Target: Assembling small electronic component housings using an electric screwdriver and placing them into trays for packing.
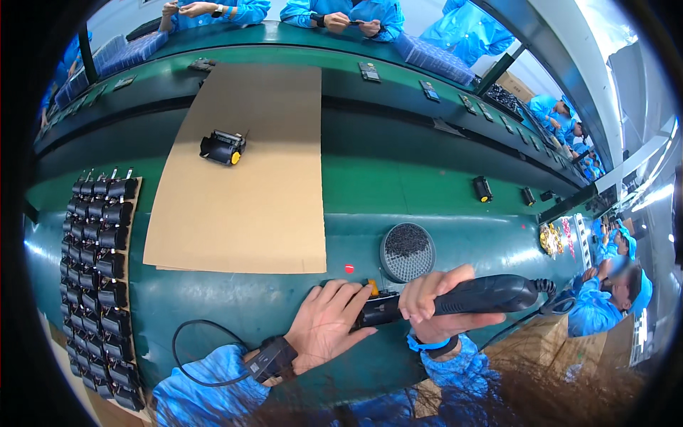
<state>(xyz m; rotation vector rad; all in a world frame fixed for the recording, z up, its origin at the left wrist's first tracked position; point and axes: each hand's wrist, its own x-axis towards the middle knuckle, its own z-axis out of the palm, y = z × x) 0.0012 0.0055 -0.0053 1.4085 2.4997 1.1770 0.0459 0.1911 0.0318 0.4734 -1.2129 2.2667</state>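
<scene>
My right hand (428, 302) wraps around a black electric screwdriver (491, 294), held nearly level with its coiled cord trailing off to the right. Its front end points left, toward my left hand (326, 322). That hand lies low over the bench, steadying a small black part with a yellow piece (373, 286) between fingers and thumb. Fingers cover much of this part, so where the screwdriver's tip meets it is hidden. Just beyond my right hand stands a round dish (408, 250) with tiny dark pieces, probably screws.
Brown cardboard (235, 213) lies on the green bench, bearing a black unit with a yellow wheel (223, 148). A tray of black units (96, 285) stands at left. Circuit boards (369, 71) dot the far belt. Black units (483, 189) sit at right. Co-workers in blue work beyond.
</scene>
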